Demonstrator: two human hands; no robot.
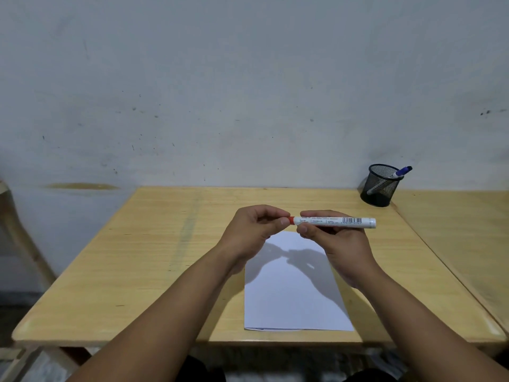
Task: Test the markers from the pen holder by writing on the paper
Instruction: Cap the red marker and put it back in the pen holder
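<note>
I hold a white marker (334, 221) with a red cap level above the table. My right hand (334, 245) grips its white barrel from below. My left hand (254, 230) pinches the red cap at the marker's left end; most of the cap is hidden by my fingers. Below both hands a blank white sheet of paper (292, 296) lies on the wooden table (143, 257). A black mesh pen holder (381, 186) stands at the table's back right corner, with a blue-capped marker (402, 171) leaning out of it.
A grey wall rises right behind the table. A second wooden table (462, 230) adjoins on the right. Part of a wooden chair or frame (19, 230) shows at the far left.
</note>
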